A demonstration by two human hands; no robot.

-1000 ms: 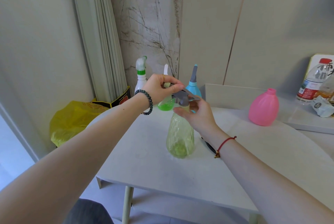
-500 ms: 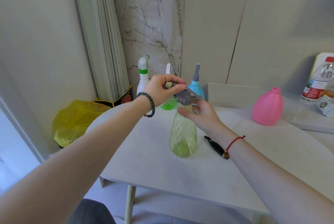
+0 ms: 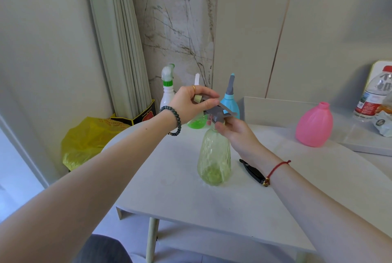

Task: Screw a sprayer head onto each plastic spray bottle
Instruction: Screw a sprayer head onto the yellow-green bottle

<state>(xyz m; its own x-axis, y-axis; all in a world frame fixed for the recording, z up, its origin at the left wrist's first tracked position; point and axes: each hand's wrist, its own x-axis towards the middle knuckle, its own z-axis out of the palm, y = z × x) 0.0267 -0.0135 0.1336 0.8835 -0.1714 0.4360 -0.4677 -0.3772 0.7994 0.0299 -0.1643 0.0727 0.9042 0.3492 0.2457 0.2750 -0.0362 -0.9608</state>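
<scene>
A clear yellow-green spray bottle [image 3: 213,156] stands upright in the middle of the white table [image 3: 191,203]. A grey sprayer head [image 3: 218,113] sits on its neck. My left hand [image 3: 194,103] pinches the top of the head at its nozzle end. My right hand [image 3: 235,133] grips the collar at the bottle's neck. Behind stand a white bottle with a white-green sprayer [image 3: 167,91], a bright green bottle [image 3: 197,122] partly hidden by my left hand, and a blue bottle with a grey sprayer [image 3: 230,101]. A pink bottle [image 3: 314,124] without a head stands at the right.
A black clip-like tool [image 3: 251,170] lies on the table just right of the yellow-green bottle. A water bottle [image 3: 373,95] and a wrapper rest on the raised ledge at far right. A yellow bag [image 3: 84,141] lies on the floor at left by the curtain.
My hands have stayed on the sprayer head and the neck; the right fingers have shifted slightly around the collar. The view has drifted a little.
</scene>
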